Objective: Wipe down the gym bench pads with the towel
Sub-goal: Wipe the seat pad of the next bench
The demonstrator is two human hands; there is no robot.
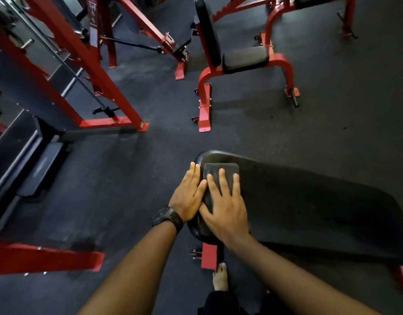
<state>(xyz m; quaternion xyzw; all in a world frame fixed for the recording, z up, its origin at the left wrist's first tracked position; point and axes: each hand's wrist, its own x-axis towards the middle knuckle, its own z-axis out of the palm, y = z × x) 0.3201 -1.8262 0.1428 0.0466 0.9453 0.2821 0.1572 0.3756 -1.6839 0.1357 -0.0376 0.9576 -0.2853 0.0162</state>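
At the rounded end of the bench pad [309,201], the left hand [188,196] lies flat with straight fingers on the rim, holding nothing. Just right of it is the one folded towel [230,168], pressed down by the right hand [225,210] with its fingers spread. The towel looks soft and light, so a flat palm should move it better than a pinch. Beyond this pad, a second bench [244,59] shows two more pads.

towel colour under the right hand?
Dark grey towel, close to the black bench pad; seen in the head view.
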